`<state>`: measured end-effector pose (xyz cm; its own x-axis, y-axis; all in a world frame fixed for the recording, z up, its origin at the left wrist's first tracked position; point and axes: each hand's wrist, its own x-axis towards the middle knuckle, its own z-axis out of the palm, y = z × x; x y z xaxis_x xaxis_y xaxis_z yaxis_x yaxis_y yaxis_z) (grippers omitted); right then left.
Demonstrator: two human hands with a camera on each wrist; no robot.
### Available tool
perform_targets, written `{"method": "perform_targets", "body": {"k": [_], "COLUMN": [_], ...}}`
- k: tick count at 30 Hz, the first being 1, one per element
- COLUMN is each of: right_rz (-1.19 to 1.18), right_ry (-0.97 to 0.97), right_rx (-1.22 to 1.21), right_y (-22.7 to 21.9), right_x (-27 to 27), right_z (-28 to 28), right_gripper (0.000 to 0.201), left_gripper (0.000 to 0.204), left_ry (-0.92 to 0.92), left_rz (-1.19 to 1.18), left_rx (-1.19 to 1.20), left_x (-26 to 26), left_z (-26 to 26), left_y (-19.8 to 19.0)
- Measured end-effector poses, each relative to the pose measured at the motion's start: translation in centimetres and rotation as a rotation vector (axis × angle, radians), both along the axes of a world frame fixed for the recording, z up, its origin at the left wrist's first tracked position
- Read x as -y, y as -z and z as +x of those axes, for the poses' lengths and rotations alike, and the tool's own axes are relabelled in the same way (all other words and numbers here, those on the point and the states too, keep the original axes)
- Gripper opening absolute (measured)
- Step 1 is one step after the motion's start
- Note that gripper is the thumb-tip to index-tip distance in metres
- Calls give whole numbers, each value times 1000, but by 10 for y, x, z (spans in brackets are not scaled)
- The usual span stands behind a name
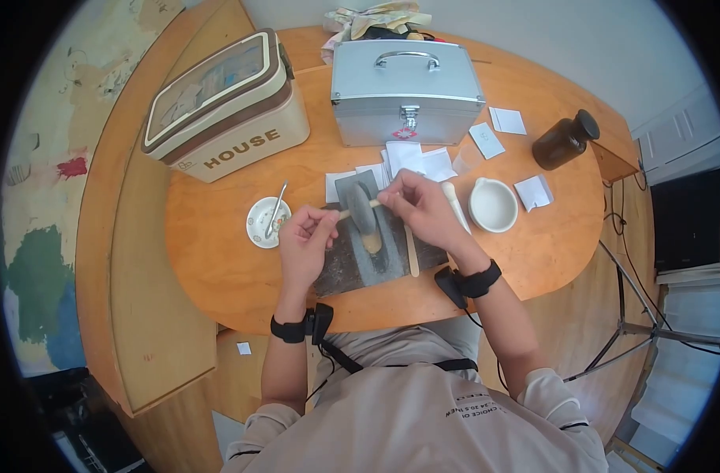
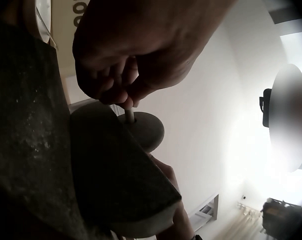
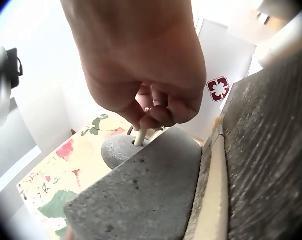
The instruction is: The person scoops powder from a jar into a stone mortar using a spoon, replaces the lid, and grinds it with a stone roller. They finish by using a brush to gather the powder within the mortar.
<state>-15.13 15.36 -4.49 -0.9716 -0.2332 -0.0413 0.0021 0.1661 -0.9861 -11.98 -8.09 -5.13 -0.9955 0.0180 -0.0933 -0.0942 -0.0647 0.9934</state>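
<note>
A grey stone grinding wheel stands upright in the slot of a boat-shaped stone trough. Through its centre runs a pale wooden axle. My left hand pinches the axle's left end between thumb and fingers. On the other side, my right hand pinches the right end the same way. Tan ground material lies in the trough in front of the wheel. The trough rests on a dark board. Beside the trough, a brush with a pale handle lies on that board.
Left of the trough is a small bowl with a spoon. To the right are a white pestle, a white mortar and a dark bottle. Behind stand a silver case, a cream box and several papers.
</note>
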Motion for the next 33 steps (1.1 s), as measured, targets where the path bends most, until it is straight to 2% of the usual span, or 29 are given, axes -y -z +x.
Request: {"method": "perform_targets", "body": {"k": [3, 4, 7, 11, 14, 17, 20, 23, 26, 29, 32, 33], "right_rz": [-147, -149, -191, -64, -122, -310, -279, -106, -132, -310, -334, -294], "right_ry": [-139, -138, -96, 23, -16, -96, -92, 65, 9, -117, -83, -79], "right_rx": [35, 49, 52, -53, -40, 18, 94, -90, -43, 27, -32, 41], "right_y": [1, 2, 12, 2, 6, 17, 12, 8, 4, 18, 29, 20], "right_x": [-15, -16, -12, 3, -4, -14, -12, 3, -2, -18, -14, -15], "right_z": [22, 22, 20, -1, 14, 37, 27, 2, 5, 31, 36, 29], "right_gripper": [13, 13, 14, 13, 15, 15, 14, 13, 14, 17, 17, 18], "left_gripper": [7, 7, 8, 9, 10, 11, 12, 12, 13, 12, 12, 13], "left_ry": [85, 118, 45, -26, 27, 48, 15, -32, -23, 31, 8, -11], "left_rz": [-26, -37, -13, -16, -66, -67, -53, -27, -69, -97, -96, -99], "left_rx": [48, 70, 41, -7, 27, 36, 9, -28, -25, 12, 16, 6], "left_x": [6, 8, 1, 0, 3, -1, -2, -2, -2, -1, -6, -6], "left_z": [19, 25, 19, -6, 10, 34, 23, -8, 1, 32, 36, 25], "left_y": [-3, -4, -3, 4, 1, -8, -2, 3, 1, -5, -7, -3]}}
